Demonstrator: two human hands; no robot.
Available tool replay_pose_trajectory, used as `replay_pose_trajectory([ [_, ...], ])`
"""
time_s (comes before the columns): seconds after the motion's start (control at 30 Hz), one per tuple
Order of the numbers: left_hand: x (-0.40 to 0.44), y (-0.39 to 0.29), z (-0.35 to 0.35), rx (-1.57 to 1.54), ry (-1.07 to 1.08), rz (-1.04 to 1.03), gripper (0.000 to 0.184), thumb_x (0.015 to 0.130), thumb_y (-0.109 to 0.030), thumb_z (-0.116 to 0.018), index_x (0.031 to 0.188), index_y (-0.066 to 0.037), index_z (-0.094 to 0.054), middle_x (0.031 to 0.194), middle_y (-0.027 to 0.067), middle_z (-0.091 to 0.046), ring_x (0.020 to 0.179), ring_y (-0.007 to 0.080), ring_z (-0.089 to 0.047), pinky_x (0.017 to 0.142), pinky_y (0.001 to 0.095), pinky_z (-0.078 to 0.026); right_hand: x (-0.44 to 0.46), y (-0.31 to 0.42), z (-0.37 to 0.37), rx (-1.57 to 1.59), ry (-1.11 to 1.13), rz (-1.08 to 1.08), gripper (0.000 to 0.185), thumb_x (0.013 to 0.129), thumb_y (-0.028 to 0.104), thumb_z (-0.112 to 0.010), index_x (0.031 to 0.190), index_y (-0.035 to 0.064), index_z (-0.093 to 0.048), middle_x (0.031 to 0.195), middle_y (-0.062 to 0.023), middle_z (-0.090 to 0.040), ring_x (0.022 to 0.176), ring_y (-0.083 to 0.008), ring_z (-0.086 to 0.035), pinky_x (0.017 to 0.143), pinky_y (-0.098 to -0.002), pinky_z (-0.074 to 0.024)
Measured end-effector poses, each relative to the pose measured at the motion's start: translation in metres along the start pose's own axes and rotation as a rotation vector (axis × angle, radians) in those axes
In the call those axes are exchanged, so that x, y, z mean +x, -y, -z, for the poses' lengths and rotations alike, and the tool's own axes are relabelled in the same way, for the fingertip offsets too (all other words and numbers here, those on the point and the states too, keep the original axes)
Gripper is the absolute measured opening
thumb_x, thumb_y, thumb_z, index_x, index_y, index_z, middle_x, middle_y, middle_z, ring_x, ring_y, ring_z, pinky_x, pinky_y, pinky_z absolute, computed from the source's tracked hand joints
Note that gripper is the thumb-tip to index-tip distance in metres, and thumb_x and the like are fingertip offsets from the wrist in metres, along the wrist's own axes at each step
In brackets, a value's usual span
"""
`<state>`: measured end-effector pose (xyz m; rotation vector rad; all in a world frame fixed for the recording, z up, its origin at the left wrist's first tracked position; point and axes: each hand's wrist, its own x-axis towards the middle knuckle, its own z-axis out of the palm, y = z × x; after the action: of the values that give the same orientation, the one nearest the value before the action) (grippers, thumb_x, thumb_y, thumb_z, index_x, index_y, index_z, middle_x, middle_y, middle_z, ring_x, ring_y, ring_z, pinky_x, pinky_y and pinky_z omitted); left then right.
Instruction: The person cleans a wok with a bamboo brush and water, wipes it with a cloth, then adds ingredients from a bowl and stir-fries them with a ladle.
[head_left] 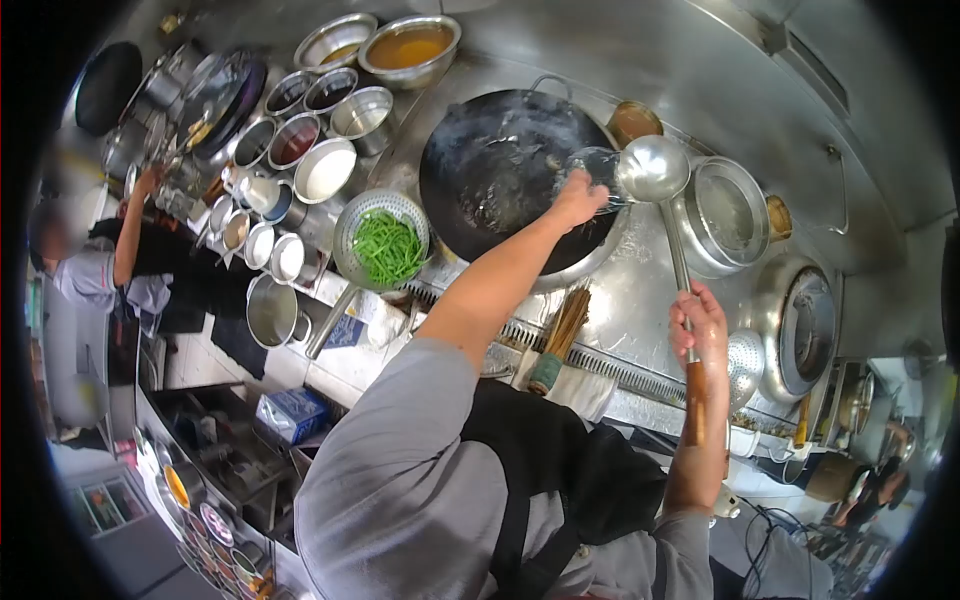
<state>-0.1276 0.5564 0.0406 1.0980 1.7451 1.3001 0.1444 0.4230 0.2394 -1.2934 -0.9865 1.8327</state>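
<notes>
Left hand (578, 200): grip apparently closed on a clear, glass-like bowl (597, 163), held over the round black wok (452, 165); probably rigid, fragile, slippery when wet, best taken by its rim.
Right hand (699, 322): grip wrapped around the shaft of the long steel ladle (653, 170).
Ladle: head held at the wok's 3 o'clock; stiff, likely head-heavy, best steadied near its brown wooden handle (695, 405).
8 o'clock: green vegetables (386, 246) held in a perforated steel strainer (347, 232).

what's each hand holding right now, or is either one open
Left hand: closed on a clear see-through container, over the round black wok.
Right hand: closed around the long-handled silver metal ladle.
</notes>
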Motion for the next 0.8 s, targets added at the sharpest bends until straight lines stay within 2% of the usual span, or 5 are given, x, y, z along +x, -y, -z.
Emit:
replay_pose_trajectory([
  [0.17,-0.054,-0.011,0.084,0.07,0.271,-0.096,0.025,0.096,-0.021,-0.068,0.11,-0.001,-0.067,0.105,0.0134,-0.072,0.093,0.0213,-0.07,0.087,0.0349,-0.055,0.015,-0.103,0.02,-0.764,-0.258,0.364,0.052,0.098,0.012,-0.063,0.146,0.0011,-0.045,0.07,-0.008,-0.059,0.047,-0.0119,-0.053,0.041,-0.0292,-0.0374],
  [0.3,-0.154,0.034,0.209,0.075,0.04,-0.198,0.021,0.098,-0.015,-0.068,0.116,-0.005,-0.065,0.103,0.0065,-0.07,0.094,0.0133,-0.067,0.086,0.0298,-0.055,0.013,-0.212,0.084,-1.161,-0.44,0.548,0.056,0.096,0.01,-0.064,0.148,0.0048,-0.044,0.095,-0.0252,-0.069,0.073,-0.0381,-0.068,0.068,-0.0454,-0.0537],
  [0.4,-0.244,0.066,0.305,0.153,-0.212,0.126,0.024,0.095,-0.011,-0.07,0.115,0.002,-0.066,0.101,0.0153,-0.075,0.096,0.02,-0.072,0.085,0.0333,-0.056,-0.005,-0.252,0.1,-1.207,-0.455,0.265,0.058,0.095,0.013,-0.064,0.149,0.0053,-0.044,0.113,-0.0302,-0.068,0.092,-0.0484,-0.068,0.08,-0.0518,-0.0542],
  [0.57,-0.329,0.123,0.372,0.242,-0.237,0.339,0.04,0.09,-0.014,-0.075,0.122,0.007,-0.063,0.112,0.0214,-0.073,0.105,0.03,-0.072,0.09,0.0372,-0.057,0.001,-0.275,0.117,-1.401,-0.447,0.234,0.057,0.094,0.022,-0.066,0.146,0.0069,-0.048,0.12,-0.0294,-0.062,0.099,-0.0498,-0.065,0.087,-0.0543,-0.0534],
  [0.8,-0.303,0.168,0.348,0.496,-0.067,0.209,0.065,0.083,-0.026,-0.082,0.133,0.007,-0.057,0.129,0.0279,-0.064,0.121,0.0408,-0.062,0.104,0.0457,-0.048,0.021,-0.267,0.001,-1.33,-0.298,0.189,0.064,0.091,0.045,-0.072,0.139,0.0051,-0.056,0.124,-0.0332,-0.056,0.114,-0.0498,-0.058,0.098,-0.0533,-0.0488],
])
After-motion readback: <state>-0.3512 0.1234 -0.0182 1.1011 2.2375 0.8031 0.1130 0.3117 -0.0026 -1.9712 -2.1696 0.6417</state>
